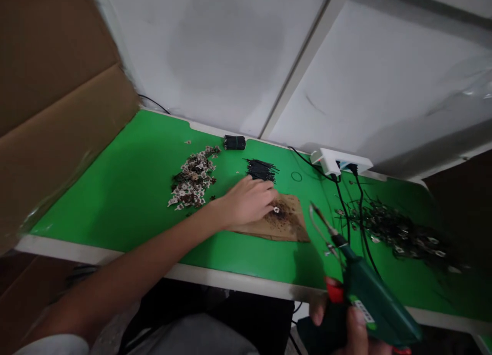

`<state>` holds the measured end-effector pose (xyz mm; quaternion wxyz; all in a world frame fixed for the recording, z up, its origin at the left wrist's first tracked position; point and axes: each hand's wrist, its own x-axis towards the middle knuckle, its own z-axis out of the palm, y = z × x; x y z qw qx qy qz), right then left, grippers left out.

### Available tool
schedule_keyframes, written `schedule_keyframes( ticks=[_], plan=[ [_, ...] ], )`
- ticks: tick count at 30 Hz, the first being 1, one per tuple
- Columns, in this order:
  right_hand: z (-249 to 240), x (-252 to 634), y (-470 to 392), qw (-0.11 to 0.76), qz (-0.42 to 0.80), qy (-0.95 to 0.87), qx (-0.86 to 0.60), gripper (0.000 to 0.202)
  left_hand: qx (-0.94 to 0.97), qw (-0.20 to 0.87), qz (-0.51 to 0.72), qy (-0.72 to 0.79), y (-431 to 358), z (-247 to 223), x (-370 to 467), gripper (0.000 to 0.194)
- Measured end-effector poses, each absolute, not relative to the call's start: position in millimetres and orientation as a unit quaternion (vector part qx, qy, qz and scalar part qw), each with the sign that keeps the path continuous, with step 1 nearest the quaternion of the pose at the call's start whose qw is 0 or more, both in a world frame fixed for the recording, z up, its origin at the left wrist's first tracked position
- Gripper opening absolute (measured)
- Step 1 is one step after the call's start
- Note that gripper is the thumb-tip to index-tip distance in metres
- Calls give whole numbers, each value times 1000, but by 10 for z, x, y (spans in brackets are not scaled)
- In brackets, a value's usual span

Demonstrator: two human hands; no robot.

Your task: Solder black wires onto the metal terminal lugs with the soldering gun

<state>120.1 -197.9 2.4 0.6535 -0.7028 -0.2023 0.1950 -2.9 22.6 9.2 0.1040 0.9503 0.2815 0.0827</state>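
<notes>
Left hand: the left hand (248, 200) is resting on the scorched cardboard pad (282, 222), fingers curled down and pinched together over a small white part (275, 209); whether the tips are actually gripping it or only pressing it flat I cannot tell.
Right hand: the right hand (355, 329) is wrapping closed around the green soldering gun (369, 298), a finger sitting by its red trigger, the tip (315, 210) hovering just right of the pad, apart from the part.
Part position: the white part is lying at the edge of the burnt patch, just at the left fingertips.
Doing it well: judging from this, the part is wanting a steady hold with the fingertips kept clear of the hot tip, and the tip coming in low from the right.
Supplies: a heap of small pale pieces (193, 179) is lying left of the hand, cut black wires (261, 169) just behind it.
Finished side: a tangle of wired pieces (400, 232) is sitting far right on the green mat (126, 191).
</notes>
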Motion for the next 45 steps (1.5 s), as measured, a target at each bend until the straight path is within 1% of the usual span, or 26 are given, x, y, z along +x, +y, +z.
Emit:
schedule_keyframes(
  ticks=[2, 7, 11, 16, 21, 25, 32, 40, 43, 45],
  plan=[
    [15, 1090, -2012, 643, 200, -200, -712, 27, 954, 102, 66, 275, 290, 128, -91, 15],
    [-93, 975, -2044, 588, 243, -145, -758, 43, 960, 67, 49, 268, 334, 102, -85, 18],
    [-189, 1002, -2062, 588, 235, -134, -762, 49, 961, 49, 50, 267, 280, 54, -30, 16],
    [-161, 974, -2039, 578, 250, -142, -763, 49, 959, 60, 28, 274, 276, 109, -71, 20],
    [-106, 946, -2008, 573, 250, -160, -764, 45, 943, 125, 44, 306, 385, 162, -177, 16],
    [-97, 946, -1976, 572, 258, -153, -764, 46, 936, 169, 56, 303, 452, 124, -224, 13],
    [-88, 1027, -1928, 583, 272, -157, -749, 53, 946, 151, 62, 280, 440, 71, -221, 15],
    [-128, 1129, -1978, 583, 303, -183, -731, 52, 955, 136, 73, 255, 365, 41, -163, 18],
    [-88, 1145, -1987, 560, 301, -204, -744, 46, 955, 135, 72, 253, 345, 41, -151, 18],
    [-58, 1179, -1985, 537, 303, -220, -755, 45, 956, 134, 67, 254, 337, 47, -148, 18]
  ],
)
